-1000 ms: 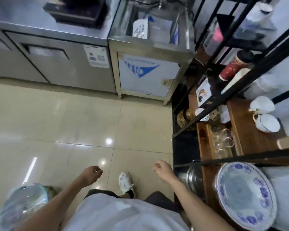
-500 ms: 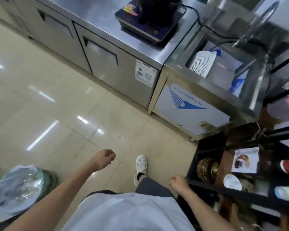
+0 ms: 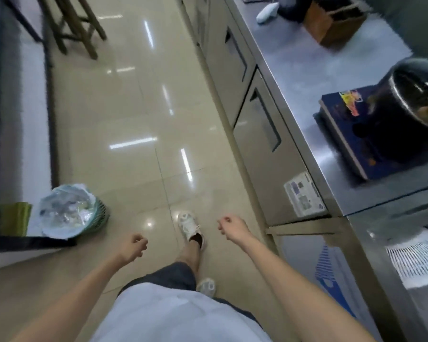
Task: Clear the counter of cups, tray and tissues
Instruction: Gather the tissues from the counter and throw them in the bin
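Note:
I look down at a glossy tiled floor in a kitchen aisle. My left hand (image 3: 133, 247) hangs loosely curled over the floor and holds nothing. My right hand (image 3: 230, 227) is also curled and holds nothing, close to the front of the steel counter (image 3: 304, 70) that runs along the right. A crumpled white thing (image 3: 266, 13), perhaps a tissue or cloth, lies at the counter's far end. No cups or tray are in view. A green waste bin (image 3: 69, 213) lined with a clear bag and holding rubbish stands on the floor at the left.
On the counter stand a dark pot (image 3: 420, 95) on a blue induction cooker (image 3: 371, 134) and a wooden box (image 3: 334, 23). A steel sink (image 3: 410, 255) is at the lower right. A dark-edged white counter (image 3: 17, 119) runs along the left, wooden stool legs (image 3: 77, 28) beyond it.
The view has swung left, away from the shelf rack and sink, down the aisle. The bin has come nearer. Both hands stay curled with nothing in them.

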